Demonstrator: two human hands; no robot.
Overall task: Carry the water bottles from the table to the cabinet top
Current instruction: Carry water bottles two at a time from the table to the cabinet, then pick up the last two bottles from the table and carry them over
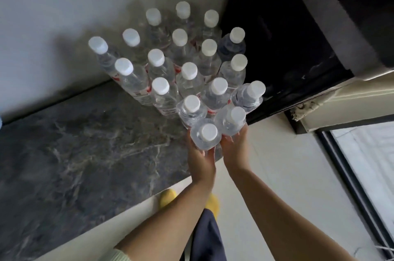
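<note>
Left fingers (210, 150): curled round the near bottle (205, 136), gripping its body from below the cap; the left hand (201, 160) sits under it.
Right fingers (229, 138): wrapped round the second bottle (231, 120), gripping it just right of the left fingers; the right hand (235, 152) is below it.
Held bottles: upright, touching each other, at the near right edge of the cabinet top (74, 143).
Bottle group (183, 62): clear bottles with white caps, standing upright in close rows just beyond both sets of fingers, reaching back to the wall (64, 5).
Nearest standing bottle (191, 109): directly beyond the left fingers, touching the near bottle.
Cabinet top: dark marbled slab, spreading left of the left fingers.
Dark panel (277, 47): beyond and right of the right fingers.
Yellow shoes (168, 196): on the floor (287, 154), nearer than the fingers.
</note>
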